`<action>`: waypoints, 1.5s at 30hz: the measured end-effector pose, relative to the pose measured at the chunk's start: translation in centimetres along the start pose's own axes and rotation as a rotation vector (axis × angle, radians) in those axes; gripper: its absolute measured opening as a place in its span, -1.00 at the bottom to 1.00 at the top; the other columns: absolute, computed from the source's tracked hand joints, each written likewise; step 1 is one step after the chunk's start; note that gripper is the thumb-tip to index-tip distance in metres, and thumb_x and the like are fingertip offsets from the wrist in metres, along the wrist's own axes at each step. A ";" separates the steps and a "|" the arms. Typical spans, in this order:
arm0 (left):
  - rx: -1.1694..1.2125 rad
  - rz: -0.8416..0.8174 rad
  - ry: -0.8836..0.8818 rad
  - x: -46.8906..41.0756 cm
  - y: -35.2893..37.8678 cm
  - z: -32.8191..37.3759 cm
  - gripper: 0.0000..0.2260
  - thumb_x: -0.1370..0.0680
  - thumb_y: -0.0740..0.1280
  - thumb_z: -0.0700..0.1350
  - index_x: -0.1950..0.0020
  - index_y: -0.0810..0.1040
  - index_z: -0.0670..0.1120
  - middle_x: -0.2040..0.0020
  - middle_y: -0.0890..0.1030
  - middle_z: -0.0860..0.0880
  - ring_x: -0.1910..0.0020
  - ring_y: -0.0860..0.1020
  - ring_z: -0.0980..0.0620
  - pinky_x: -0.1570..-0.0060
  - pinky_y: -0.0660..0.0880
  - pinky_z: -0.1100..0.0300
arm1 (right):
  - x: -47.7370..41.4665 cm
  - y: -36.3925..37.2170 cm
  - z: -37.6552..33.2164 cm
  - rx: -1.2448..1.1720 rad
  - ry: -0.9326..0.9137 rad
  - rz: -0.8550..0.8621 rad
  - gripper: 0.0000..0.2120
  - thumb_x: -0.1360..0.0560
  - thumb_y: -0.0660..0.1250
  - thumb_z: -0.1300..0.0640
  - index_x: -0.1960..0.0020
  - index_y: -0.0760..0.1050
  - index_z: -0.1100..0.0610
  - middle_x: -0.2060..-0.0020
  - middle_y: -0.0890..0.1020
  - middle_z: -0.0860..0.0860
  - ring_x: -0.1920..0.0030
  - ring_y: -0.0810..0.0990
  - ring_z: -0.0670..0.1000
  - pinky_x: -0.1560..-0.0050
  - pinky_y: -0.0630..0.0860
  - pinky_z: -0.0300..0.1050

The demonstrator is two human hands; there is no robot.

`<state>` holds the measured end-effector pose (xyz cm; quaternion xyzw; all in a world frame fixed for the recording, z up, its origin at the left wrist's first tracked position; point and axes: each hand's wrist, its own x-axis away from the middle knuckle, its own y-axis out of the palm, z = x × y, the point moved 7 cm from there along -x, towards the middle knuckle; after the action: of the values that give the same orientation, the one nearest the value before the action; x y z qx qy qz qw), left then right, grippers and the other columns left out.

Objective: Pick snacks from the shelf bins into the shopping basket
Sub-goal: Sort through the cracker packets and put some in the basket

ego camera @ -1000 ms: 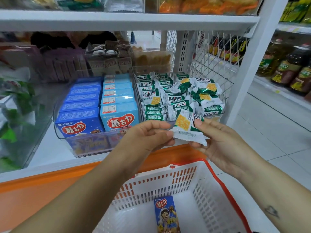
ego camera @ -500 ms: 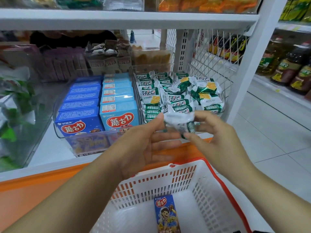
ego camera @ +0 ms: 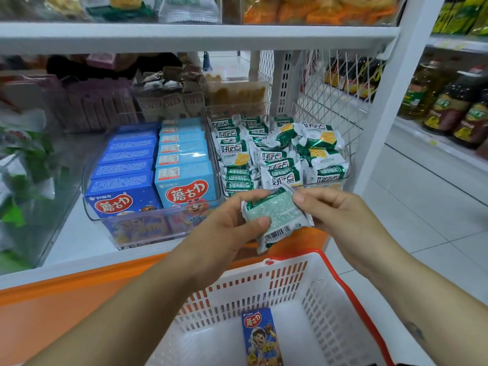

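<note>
1. Green-and-white foil snack packet (ego camera: 277,217) is up in the air pretty much dead centre. It's tilted, barcode side facing the camera, just past the far rim of the basket and in front of the shelf bins.
2. Grip-wise, the left hand (ego camera: 224,228) has its thumb pressed on the packet's face and its fingers curled round the top-left edge. The right hand (ego camera: 340,215) is pinching the top-right edge between thumb and fingertips. So both hands are on it.
3. At 6 o'clock there's the white slotted plastic shopping basket with a red rim (ego camera: 250,283). I can only see one thing in it: a tall dark-blue cardboard snack box with a cartoon kid (ego camera: 261,336), lying flat on the bottom.
4. At 10 o'clock, on the white shelf board (ego camera: 79,239), sits a clear plastic bin (ego camera: 148,225). It holds two rows of boxes standing one behind another, dark-blue boxes (ego camera: 124,186) on the left and light-blue boxes (ego camera: 182,165) on the right.
5. Right beside it, around 12 to 1 o'clock, is a second clear bin (ego camera: 237,109) heaped with loose green-and-white packets (ego camera: 280,154) that look like the one being held.
6. Behind those are more clear bins with brownish packs, too blurry to read.
7. Over at 3 o'clock a separate shelf carries dark oil bottles (ego camera: 449,107).
</note>
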<state>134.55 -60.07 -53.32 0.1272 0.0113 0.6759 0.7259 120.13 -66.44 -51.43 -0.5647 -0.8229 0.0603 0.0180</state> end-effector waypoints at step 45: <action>-0.967 0.778 0.530 1.2 -9.2 9.4 -0.78 -0.57 0.29 -0.13 -0.20 0.55 0.04 -0.11 0.60 0.15 -0.10 0.55 0.07 -0.11 0.47 0.10 | -11.5 -3.2 -8.1 1.039 -0.474 0.441 -0.69 -0.50 0.37 0.07 -0.24 0.54 0.02 -0.05 0.62 0.05 -0.18 0.45 0.14 -0.22 0.31 0.08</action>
<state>145.43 -60.95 -45.85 -0.3874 -0.1615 0.8254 0.3775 122.07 -77.64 -42.53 -0.6103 -0.5313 0.5800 0.0942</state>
